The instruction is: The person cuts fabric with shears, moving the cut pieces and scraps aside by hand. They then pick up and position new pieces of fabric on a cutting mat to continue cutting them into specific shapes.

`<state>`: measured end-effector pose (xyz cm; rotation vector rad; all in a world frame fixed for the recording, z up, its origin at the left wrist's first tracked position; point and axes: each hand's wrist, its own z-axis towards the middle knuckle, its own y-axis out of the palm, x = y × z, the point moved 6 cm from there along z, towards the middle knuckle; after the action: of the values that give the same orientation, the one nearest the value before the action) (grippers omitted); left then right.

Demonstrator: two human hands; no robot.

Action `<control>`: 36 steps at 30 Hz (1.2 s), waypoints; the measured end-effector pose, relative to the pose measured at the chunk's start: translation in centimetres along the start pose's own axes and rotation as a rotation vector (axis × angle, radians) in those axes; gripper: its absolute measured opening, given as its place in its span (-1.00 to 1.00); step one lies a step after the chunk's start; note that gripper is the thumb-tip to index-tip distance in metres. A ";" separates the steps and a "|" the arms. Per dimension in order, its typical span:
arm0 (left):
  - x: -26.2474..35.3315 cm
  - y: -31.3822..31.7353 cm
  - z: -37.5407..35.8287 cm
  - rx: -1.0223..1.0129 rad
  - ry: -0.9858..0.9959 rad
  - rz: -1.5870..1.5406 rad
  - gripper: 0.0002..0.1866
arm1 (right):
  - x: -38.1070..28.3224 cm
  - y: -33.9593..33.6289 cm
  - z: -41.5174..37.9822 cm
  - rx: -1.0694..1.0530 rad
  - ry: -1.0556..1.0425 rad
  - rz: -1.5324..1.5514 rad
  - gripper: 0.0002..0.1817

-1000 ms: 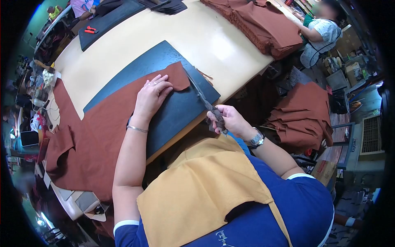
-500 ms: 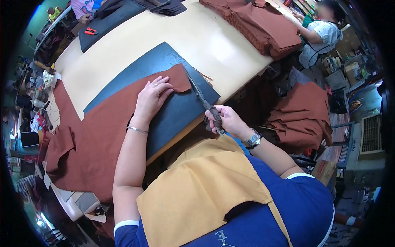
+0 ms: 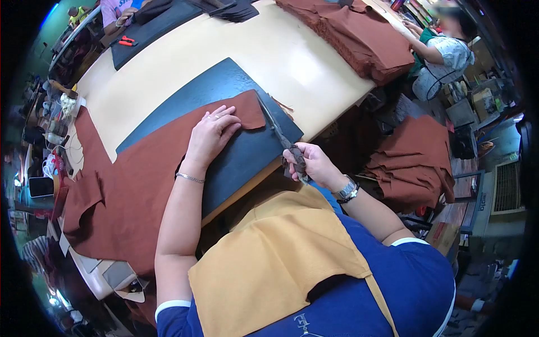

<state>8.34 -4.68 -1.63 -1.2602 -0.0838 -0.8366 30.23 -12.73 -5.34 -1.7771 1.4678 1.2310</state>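
Observation:
A large piece of reddish-brown leather lies over a dark cutting board and hangs down at the left. My left hand rests flat on it near its narrow end, fingers extended and pressing it against the board. In my right hand is a pair of shears, its handles wrapped in dark material. The blades point away from me, right along the leather's end edge. Thin brown offcuts lie just beyond the blades at the board's far edge.
Stacked brown leather covers the table at the far right; another pile stands lower right. Two people work across the table. Red-handled pliers lie on another dark board. Tools and containers crowd the left edge.
The view has shifted slightly. My hands, the shears and the leather keep nearly the same positions. At the far left, another person's hand has moved up.

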 end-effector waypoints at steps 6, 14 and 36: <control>-0.1 0.1 -0.2 0.037 0.108 0.002 -0.86 | -0.7 0.3 0.6 -0.034 0.003 0.091 -0.73; -0.2 0.4 -1.0 0.025 0.133 0.032 -0.81 | 0.4 -2.0 0.7 0.100 -0.111 0.123 -0.82; -7.1 -14.6 -24.3 0.447 -1.068 -0.182 -0.52 | -3.7 -1.3 7.1 0.039 -0.572 0.078 -0.80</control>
<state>-14.55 -22.80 -1.76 -1.1498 -1.1855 -0.1857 29.25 -4.67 -5.47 -1.2031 1.2154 1.5707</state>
